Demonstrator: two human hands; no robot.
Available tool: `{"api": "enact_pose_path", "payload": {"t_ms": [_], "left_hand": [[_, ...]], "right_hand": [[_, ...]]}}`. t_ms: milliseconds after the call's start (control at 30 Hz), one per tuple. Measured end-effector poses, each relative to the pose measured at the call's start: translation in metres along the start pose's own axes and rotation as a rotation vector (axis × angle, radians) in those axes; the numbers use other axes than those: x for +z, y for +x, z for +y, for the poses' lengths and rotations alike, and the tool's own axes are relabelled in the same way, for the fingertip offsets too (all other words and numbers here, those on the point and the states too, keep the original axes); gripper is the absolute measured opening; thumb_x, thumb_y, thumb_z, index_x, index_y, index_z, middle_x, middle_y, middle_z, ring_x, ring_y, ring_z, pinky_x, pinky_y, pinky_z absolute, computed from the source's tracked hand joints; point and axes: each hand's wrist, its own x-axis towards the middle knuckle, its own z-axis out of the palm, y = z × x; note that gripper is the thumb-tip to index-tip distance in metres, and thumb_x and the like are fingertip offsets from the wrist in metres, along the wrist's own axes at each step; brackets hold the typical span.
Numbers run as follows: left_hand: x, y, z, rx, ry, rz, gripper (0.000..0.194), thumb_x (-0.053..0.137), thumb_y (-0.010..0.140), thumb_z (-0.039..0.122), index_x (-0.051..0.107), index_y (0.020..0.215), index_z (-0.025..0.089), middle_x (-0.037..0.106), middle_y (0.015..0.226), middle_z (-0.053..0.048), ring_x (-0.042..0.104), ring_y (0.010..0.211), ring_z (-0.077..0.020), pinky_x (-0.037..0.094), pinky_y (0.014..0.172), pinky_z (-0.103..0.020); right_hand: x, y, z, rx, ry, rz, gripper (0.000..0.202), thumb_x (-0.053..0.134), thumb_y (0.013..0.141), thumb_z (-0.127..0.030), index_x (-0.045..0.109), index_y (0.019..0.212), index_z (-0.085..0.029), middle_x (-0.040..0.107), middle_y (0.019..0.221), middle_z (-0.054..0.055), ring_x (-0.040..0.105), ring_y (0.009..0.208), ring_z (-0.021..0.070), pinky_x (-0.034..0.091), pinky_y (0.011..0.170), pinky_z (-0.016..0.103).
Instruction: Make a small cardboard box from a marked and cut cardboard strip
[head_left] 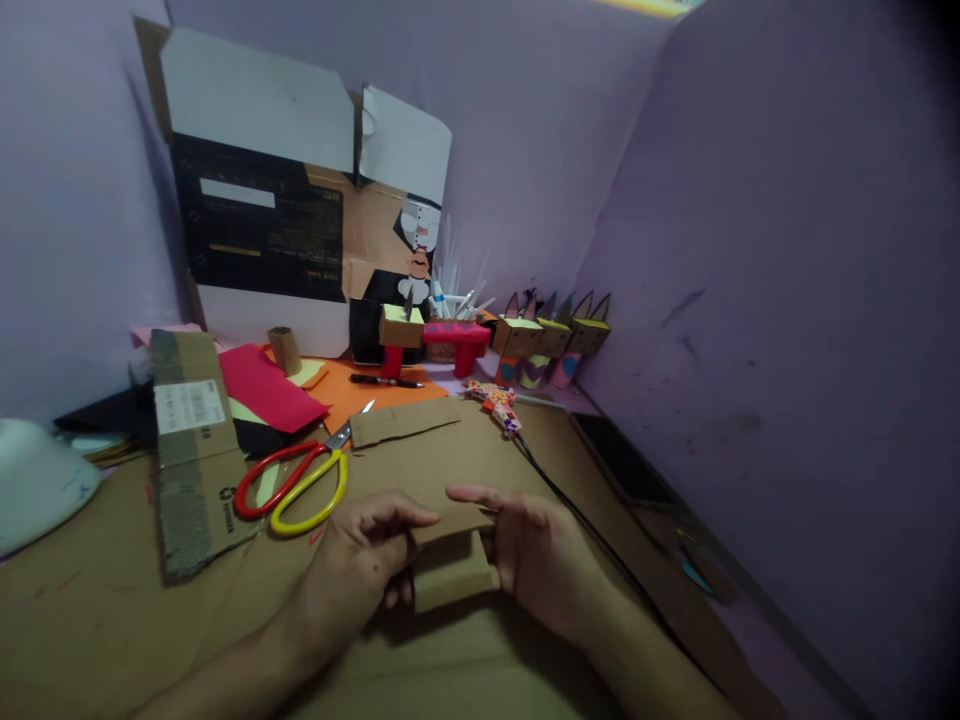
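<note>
A small piece of brown cardboard, folded into an open box-like shape, is held low over the cardboard-covered work surface. My left hand pinches its left side, thumb toward the near side and index finger on the upper flap. Around the right edge curls my right hand, its index finger stretched over the top and its other fingers partly hidden behind the cardboard. Scissors with one red and one yellow handle lie beyond my left hand. A flat cardboard strip rests behind the folded piece.
A floral-patterned glue gun trails a black cord past my right hand. A taped cardboard piece lies at left. Pen, coloured papers and cardboard animal figures stand or lie at the back. A dark phone-like slab sits by the right wall.
</note>
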Motion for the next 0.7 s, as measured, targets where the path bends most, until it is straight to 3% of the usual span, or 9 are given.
{"api": "enact_pose_path", "payload": {"t_ms": [100,167,300,400,500,600,700], "left_hand": [[0.003,-0.003,0.003,0.014,0.061,-0.018,0.016,0.057,0.057,0.018,0.067,0.069,0.015,0.053,0.043,0.004,0.044,0.032,-0.0070,0.032,0.033,-0.017],[0.005,-0.005,0.005,0.059,0.103,-0.023,0.020,0.052,0.055,0.014,0.069,0.067,0.016,0.054,0.044,0.005,0.043,0.033,-0.0067,0.033,0.035,-0.017],[0.001,-0.006,0.009,0.150,0.204,-0.114,0.027,0.049,0.059,0.014,0.073,0.073,0.016,0.054,0.045,0.003,0.045,0.038,-0.0077,0.034,0.040,-0.019],[-0.007,-0.002,0.008,0.085,0.148,-0.227,0.036,0.050,0.067,0.021,0.068,0.098,0.014,0.054,0.049,0.003,0.049,0.043,-0.0095,0.037,0.044,-0.020],[-0.010,0.002,0.008,0.001,0.046,-0.238,0.050,0.054,0.070,0.031,0.053,0.116,0.012,0.054,0.053,0.003,0.050,0.044,-0.0111,0.039,0.044,-0.021],[-0.008,0.003,0.009,-0.020,0.087,-0.206,0.050,0.053,0.073,0.041,0.051,0.112,0.009,0.052,0.049,0.004,0.047,0.040,-0.0103,0.036,0.041,-0.020],[-0.006,0.001,0.011,-0.002,0.081,-0.217,0.044,0.052,0.071,0.035,0.053,0.108,0.010,0.051,0.051,0.004,0.048,0.043,-0.0102,0.036,0.041,-0.019]], "right_hand": [[0.001,-0.002,0.000,0.121,-0.100,-0.119,0.046,0.050,0.077,-0.052,0.063,0.095,-0.012,0.068,0.074,0.008,0.065,0.063,0.0178,0.049,0.055,0.028],[0.001,-0.003,0.003,0.135,-0.194,-0.162,0.045,0.056,0.075,-0.052,0.062,0.092,-0.010,0.068,0.074,0.009,0.067,0.065,0.0191,0.050,0.054,0.028],[0.002,-0.003,0.006,0.062,-0.221,-0.102,0.035,0.070,0.068,-0.036,0.059,0.089,-0.010,0.069,0.076,0.008,0.068,0.066,0.0196,0.054,0.055,0.029],[0.003,-0.004,0.005,0.044,-0.214,-0.094,0.036,0.071,0.067,-0.034,0.059,0.091,-0.009,0.069,0.076,0.008,0.068,0.064,0.0183,0.054,0.052,0.026],[0.005,-0.004,0.004,0.002,-0.233,-0.069,0.041,0.073,0.065,-0.033,0.057,0.095,-0.010,0.069,0.075,0.008,0.067,0.060,0.0163,0.053,0.048,0.022],[0.006,-0.003,0.006,-0.018,-0.252,-0.058,0.041,0.074,0.065,-0.033,0.057,0.095,-0.011,0.069,0.075,0.008,0.066,0.057,0.0155,0.052,0.046,0.021],[0.006,-0.003,0.007,-0.017,-0.238,-0.047,0.041,0.070,0.069,-0.041,0.056,0.094,-0.011,0.069,0.073,0.008,0.066,0.056,0.0161,0.052,0.046,0.024]]}}
